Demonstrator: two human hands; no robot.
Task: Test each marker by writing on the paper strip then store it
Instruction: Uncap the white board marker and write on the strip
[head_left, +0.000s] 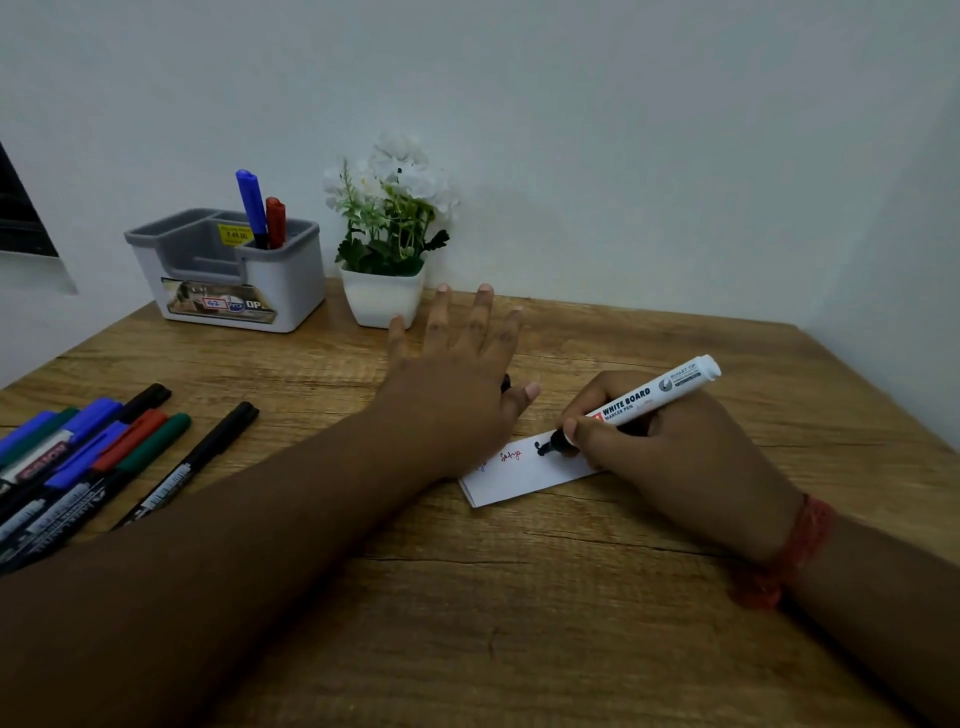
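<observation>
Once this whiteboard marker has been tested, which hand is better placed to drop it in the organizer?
Probably the left hand: it lies open on the paper strip, nearer the organizer at back left. The right hand grips the whiteboard marker, so it would have to reach across.

My left hand (457, 374) covers the left end of the strip (524, 475), hiding part of the blue writing. A dark thing under my palm barely shows. The markers (78, 467) at the table's (519, 623) left edge are cut off.
</observation>
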